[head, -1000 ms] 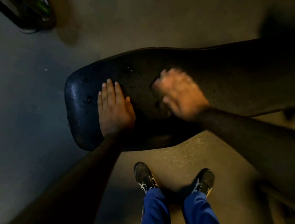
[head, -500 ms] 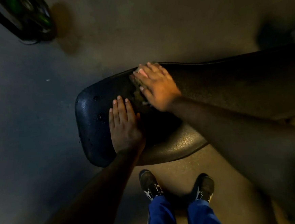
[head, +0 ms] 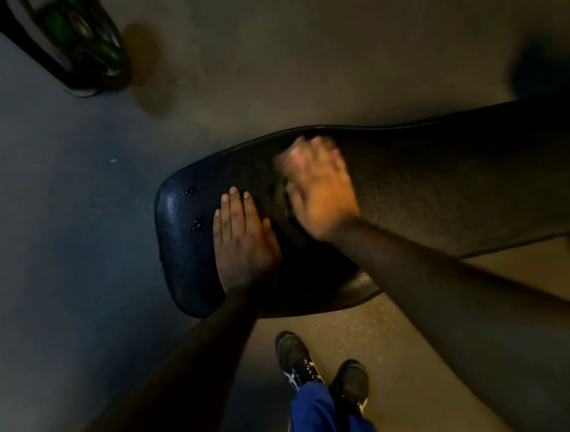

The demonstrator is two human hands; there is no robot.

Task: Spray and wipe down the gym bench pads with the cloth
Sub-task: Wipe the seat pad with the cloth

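Note:
A black padded gym bench pad [head: 444, 182] stretches from the middle of the view to the right edge, with wet droplets near its rounded left end. My left hand [head: 241, 239] lies flat on the pad near that end, fingers together, holding nothing. My right hand [head: 319, 189] is blurred with motion, pressed palm down on the pad just to the right of the left hand. A sliver of cloth [head: 283, 195] shows under its fingers; most of the cloth is hidden by the hand. No spray bottle is in view.
Dim grey floor surrounds the bench. A dark object with green parts [head: 75, 44] sits at the top left. My two black shoes [head: 298, 358] and blue trouser legs [head: 323, 417] are just below the pad's near edge.
My right hand rubbed from the pad's middle toward its far edge and is now sweeping back near the left hand. The left hand stays flat on the pad.

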